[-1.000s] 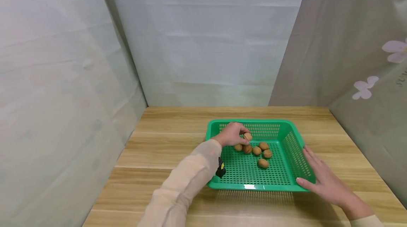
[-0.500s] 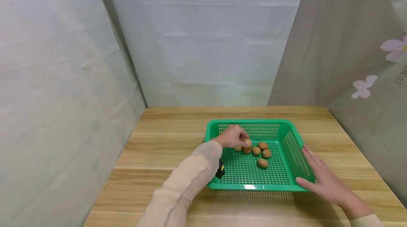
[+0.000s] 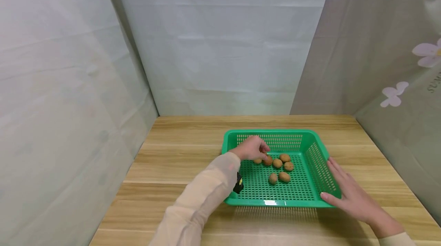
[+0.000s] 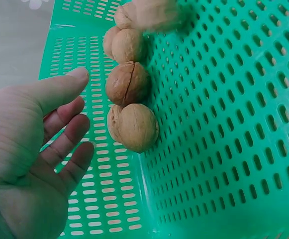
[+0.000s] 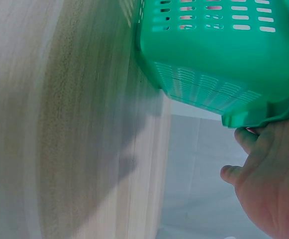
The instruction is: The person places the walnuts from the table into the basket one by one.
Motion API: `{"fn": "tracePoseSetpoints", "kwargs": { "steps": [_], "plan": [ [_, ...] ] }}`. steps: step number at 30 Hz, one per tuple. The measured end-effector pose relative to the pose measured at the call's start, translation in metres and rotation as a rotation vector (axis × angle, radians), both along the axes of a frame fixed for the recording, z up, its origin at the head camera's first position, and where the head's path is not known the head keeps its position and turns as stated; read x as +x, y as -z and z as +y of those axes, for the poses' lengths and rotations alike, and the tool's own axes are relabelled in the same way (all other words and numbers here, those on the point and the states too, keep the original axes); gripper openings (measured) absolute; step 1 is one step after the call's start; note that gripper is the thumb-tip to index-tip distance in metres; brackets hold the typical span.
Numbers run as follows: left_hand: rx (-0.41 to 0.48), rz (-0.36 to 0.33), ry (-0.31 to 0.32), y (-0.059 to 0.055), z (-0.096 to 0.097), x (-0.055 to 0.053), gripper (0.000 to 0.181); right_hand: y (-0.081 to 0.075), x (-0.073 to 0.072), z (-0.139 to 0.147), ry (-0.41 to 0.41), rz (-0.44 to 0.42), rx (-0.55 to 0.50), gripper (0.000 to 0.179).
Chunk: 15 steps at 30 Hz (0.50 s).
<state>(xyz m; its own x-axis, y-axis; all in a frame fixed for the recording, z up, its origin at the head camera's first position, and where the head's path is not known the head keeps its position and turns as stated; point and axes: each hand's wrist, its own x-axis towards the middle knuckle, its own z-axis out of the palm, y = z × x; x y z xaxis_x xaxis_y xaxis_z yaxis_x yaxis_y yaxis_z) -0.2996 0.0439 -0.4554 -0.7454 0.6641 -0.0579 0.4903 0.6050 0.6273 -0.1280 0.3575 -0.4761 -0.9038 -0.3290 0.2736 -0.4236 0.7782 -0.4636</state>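
A green plastic basket (image 3: 296, 203) with slotted walls holds several walnuts (image 3: 284, 177). My left hand (image 3: 250, 148) is inside it near the back left. In the left wrist view, the thumb and fingers of that hand (image 4: 35, 129) stand apart with nothing between them, beside a row of walnuts (image 4: 128, 83). One walnut (image 3: 273, 178) lies toward the front of the basket floor; a walnut (image 4: 156, 14) is blurred by motion in the left wrist view. Along the basket's right rim rest the straight fingers of my right hand (image 3: 355, 198), its thumb at the front right corner.
The basket stands on a wood-grain table (image 3: 172, 162). Pale cloth (image 3: 224, 54) hangs behind the table and at both sides. A small black device (image 3: 238, 183) sits at my left wrist, close to the basket's left wall.
My left hand lowered slightly and let go of a walnut, which now lies nearer the front, left of another walnut. My right hand stays at the basket's right side.
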Motion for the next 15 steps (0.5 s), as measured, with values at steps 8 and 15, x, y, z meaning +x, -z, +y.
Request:
{"fn": "tracePoseSetpoints", "kwargs": {
  "steps": [8, 15],
  "plan": [
    [0.126, -0.016, -0.035, -0.025, -0.011, 0.003, 0.034, 0.0, 0.0, 0.0, -0.002, -0.006, 0.0, 0.092],
    [0.22, 0.032, -0.074, -0.069, -0.044, 0.007, 0.035, -0.001, -0.001, 0.001, -0.003, -0.02, -0.021, 0.092]
  ]
}}
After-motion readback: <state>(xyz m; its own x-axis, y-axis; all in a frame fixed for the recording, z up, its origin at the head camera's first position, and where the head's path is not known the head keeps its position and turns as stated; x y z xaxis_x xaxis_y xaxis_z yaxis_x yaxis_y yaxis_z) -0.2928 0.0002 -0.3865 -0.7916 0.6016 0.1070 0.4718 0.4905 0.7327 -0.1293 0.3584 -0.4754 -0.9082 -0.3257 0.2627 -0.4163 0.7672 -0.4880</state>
